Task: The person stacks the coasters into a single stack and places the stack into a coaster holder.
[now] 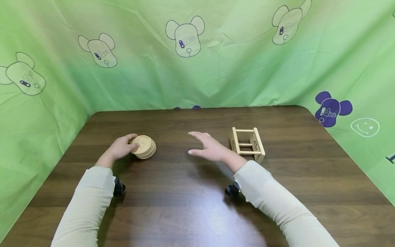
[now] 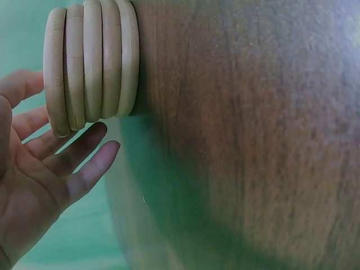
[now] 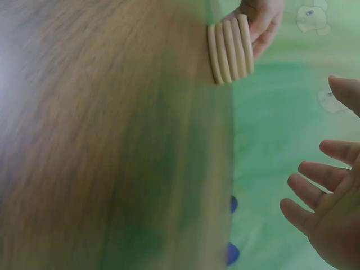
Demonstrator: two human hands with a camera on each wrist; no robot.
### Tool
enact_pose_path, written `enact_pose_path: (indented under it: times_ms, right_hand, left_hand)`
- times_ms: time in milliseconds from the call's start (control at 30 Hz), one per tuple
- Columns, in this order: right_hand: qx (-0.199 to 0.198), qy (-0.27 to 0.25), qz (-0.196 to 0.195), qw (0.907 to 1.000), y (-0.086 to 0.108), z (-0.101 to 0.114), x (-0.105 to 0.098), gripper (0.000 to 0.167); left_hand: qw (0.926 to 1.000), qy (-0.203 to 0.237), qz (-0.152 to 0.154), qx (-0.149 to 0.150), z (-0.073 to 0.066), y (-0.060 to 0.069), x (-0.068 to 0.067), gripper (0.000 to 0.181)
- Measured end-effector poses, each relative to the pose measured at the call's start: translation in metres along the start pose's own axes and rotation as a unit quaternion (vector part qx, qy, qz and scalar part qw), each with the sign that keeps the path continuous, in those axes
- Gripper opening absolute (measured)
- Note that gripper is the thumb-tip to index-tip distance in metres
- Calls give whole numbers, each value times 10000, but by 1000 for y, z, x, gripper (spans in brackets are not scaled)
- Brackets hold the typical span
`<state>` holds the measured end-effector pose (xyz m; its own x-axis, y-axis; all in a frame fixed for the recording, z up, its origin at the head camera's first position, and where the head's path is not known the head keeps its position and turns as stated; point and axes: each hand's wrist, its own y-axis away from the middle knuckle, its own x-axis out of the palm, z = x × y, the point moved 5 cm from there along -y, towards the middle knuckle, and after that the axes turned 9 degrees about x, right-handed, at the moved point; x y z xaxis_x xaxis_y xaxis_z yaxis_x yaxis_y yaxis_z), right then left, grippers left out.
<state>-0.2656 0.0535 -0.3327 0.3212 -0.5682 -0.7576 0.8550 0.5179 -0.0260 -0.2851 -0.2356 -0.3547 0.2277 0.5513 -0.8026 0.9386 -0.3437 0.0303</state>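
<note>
A stack of several round wooden coasters [image 1: 143, 145] lies on the left part of the table. My left hand [image 1: 121, 146] grips the top coaster [image 2: 54, 73], its thumb on the upper face and fingers at the far side of the rim. That coaster sits slightly shifted toward the hand in the left wrist view. The lower fingers of the hand are spread apart from the stack. My right hand [image 1: 211, 147] hovers over the middle of the table with fingers extended, holding nothing. Just right of it stands a wooden rack [image 1: 247, 144] with slatted sides and dowel bars.
The dark wood-grain table [image 1: 185, 192] ends at a green patterned curtain [image 1: 148, 79] behind and on both sides. Each sleeve has a black wrist camera [image 1: 232, 189] beneath it, close to the table.
</note>
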Motion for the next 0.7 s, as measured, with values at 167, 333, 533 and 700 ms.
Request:
enact_pose_path:
  times_ms: [167, 333, 533, 700]
  right_hand:
    - [169, -238, 237, 9993, -14, 2, 17, 63]
    - [286, -278, 474, 9981, -28, 8, 35, 63]
    - [281, -155, 731, 9968, -45, 17, 53, 62]
    - [471, -389, 937, 9937, -57, 22, 66, 63]
  left_hand:
    - [10000, -46, 3, 0, -1, 0, 2, 50]
    - [10000, 34, 39, -61, 1, 0, 3, 51]
    - [9959, 832, 185, -287, 5, -2, 7, 53]
    - [9891, 1401, 160, -419, 6, -4, 10, 53]
